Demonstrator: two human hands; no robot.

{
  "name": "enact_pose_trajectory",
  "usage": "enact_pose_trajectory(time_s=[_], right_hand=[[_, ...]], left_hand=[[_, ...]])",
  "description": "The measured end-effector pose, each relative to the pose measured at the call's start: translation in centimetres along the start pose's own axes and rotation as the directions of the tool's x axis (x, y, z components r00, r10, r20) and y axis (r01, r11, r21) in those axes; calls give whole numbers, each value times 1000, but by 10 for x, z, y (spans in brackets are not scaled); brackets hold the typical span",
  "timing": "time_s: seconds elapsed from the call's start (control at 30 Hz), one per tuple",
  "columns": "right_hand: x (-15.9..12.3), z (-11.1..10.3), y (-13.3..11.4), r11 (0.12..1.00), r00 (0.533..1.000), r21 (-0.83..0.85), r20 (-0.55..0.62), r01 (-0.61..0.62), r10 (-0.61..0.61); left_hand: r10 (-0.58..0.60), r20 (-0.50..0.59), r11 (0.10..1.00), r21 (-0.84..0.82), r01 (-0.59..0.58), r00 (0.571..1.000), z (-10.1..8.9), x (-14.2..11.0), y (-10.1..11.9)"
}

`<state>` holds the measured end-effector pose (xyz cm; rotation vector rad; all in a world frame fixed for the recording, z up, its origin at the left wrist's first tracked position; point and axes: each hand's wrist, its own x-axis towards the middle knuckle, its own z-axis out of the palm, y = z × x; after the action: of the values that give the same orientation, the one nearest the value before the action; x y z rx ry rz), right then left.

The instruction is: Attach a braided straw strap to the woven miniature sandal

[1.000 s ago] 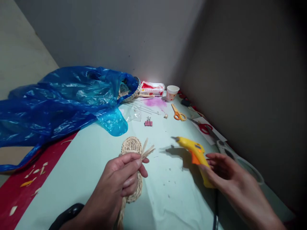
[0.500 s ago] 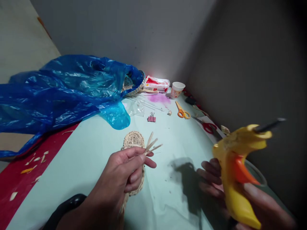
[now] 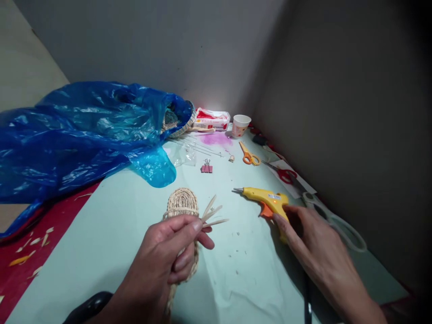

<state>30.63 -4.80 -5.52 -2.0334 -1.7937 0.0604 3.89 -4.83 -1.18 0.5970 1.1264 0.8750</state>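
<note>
In the head view, my left hand [image 3: 175, 247] is closed, its thumb and forefinger pinching flat straw strands [image 3: 212, 215] whose loose ends fan out to the right. Beneath that hand, partly hidden, is a coiled oval of braided straw [image 3: 182, 201]. A braid tail runs down from it toward the near edge. My right hand [image 3: 317, 252] grips the handle of a yellow hot glue gun [image 3: 266, 196] by thumb and fingers. The gun lies on its side at the table surface, its orange trigger [image 3: 266, 210] near the thumb and its nozzle pointing left.
A blue plastic bag [image 3: 101, 130] covers the left back, with a woven basket [image 3: 191, 119] in its mouth. Behind are a tissue pack [image 3: 212, 120] and paper cup [image 3: 240, 126]. Orange scissors [image 3: 249, 156], red-handled scissors [image 3: 286, 175], white-handled scissors [image 3: 347, 231] and a binder clip [image 3: 206, 167] lie about.
My right hand has lowered the glue gun from raised at the right onto the table, turning its nozzle left. My left hand still pinches the strands. The view has shifted slightly right.
</note>
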Motion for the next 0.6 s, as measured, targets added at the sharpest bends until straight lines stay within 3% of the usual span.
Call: enact_pose_trajectory(time_s=[0.07,0.13,0.2,0.27,0.37,0.5,0.6], right_hand=[[-4,-8,-13,992,986,-63,-122,109,-116],[-8,-16,-35,960,949,68,-185,270,-254],[-10,-19,-60,852,912,334,-77,404,-402],[-11,-17,-81,746,879,520,-19,416,-476],[-12,-9,-98,663,884,635,-69,397,-462],[-16,0,-105,627,893,654,-182,423,-412],[-19,4,-106,600,811,555,-295,576,-506]], left_hand=[[-8,-8,1000,27,8,1000,0,0,-1],[-2,-17,999,47,3,1000,0,0,-1],[6,-16,999,49,-5,1000,1,0,-2],[11,-1,999,33,-11,1000,1,-1,-3],[32,22,999,-3,-32,999,0,0,-6],[64,5,998,-23,-64,998,-2,2,-8],[69,-8,997,-22,-69,998,-2,2,-8]])
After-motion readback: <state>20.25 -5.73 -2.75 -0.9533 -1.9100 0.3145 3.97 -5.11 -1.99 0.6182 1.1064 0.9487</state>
